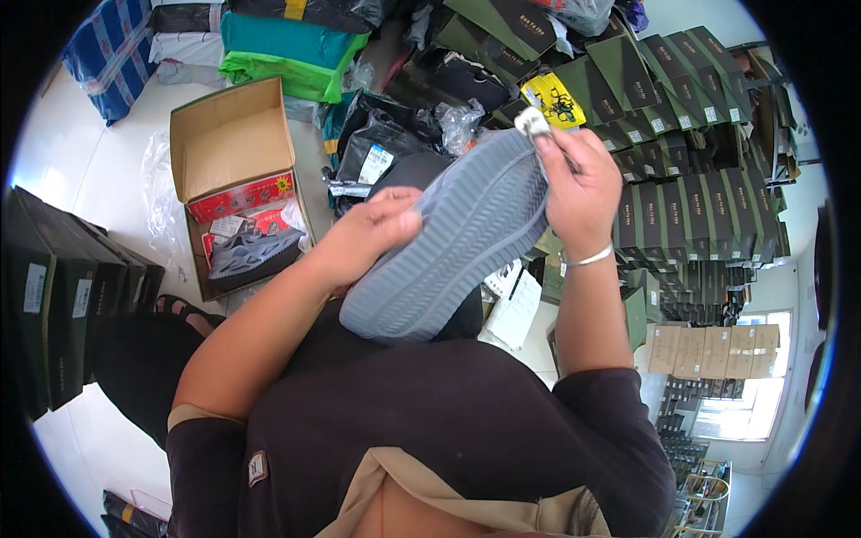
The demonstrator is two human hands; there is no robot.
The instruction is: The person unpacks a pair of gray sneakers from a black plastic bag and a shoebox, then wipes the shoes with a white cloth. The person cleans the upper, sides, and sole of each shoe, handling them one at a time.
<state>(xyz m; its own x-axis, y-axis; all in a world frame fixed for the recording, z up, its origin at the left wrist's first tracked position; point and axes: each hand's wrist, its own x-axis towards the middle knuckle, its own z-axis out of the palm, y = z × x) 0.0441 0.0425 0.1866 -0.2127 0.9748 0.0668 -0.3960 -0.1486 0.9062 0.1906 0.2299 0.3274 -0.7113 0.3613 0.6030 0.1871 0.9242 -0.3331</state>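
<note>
A grey shoe (451,242) is held up before my chest, its ridged sole facing the camera. My left hand (377,232) grips the shoe by its side, the thumb near the sole's edge. My right hand (582,181) is at the shoe's upper end and pinches a small whitish wad (531,122), perhaps cloth or paper, at the sole's tip. To the left, a second grey shoe (255,252) with a dark sole lies in an opened cardboard shoe box (232,144), among red and white printed papers. The shoe's upper side is hidden from view.
Dark green shoe boxes (696,215) are stacked at the right, more boxes (74,296) at the left. Wrapped parcels (289,50) lie ahead, with black plastic bags (377,144) nearer. A paper pad with a pen (514,306) lies beyond my lap; clear plastic wrap (161,195) lies by the open box.
</note>
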